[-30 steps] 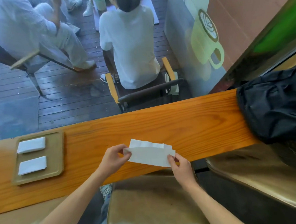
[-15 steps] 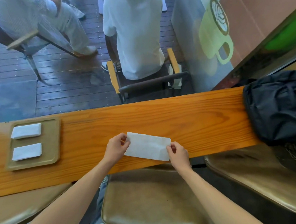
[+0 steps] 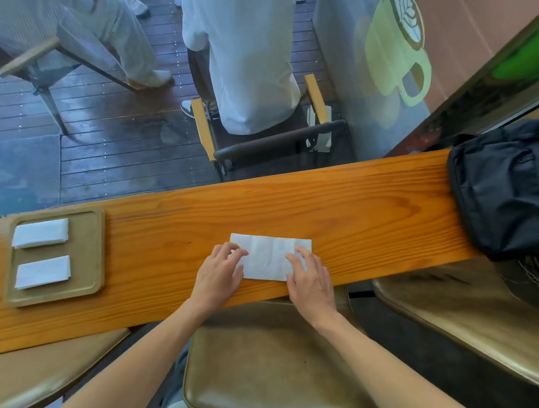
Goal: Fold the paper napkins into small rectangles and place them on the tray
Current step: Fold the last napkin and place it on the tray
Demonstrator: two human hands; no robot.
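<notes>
A white paper napkin (image 3: 270,256), folded into a long rectangle, lies flat on the wooden counter (image 3: 357,211). My left hand (image 3: 219,274) rests with spread fingers on its left end. My right hand (image 3: 309,278) presses flat on its right end. Neither hand grips it. At the far left of the counter sits a tan tray (image 3: 90,255) that holds two small folded napkins, one at the back (image 3: 40,233) and one at the front (image 3: 42,271).
A black bag (image 3: 510,189) covers the counter's right end. Brown padded stools stand below the counter: one under me (image 3: 265,361), one to the right (image 3: 474,323), one to the left. Beyond the glass, people sit on chairs on a wooden deck.
The napkin's upper flap has been folded down and the napkin laid flat. Both hands moved from pinching its ends to pressing on top of it.
</notes>
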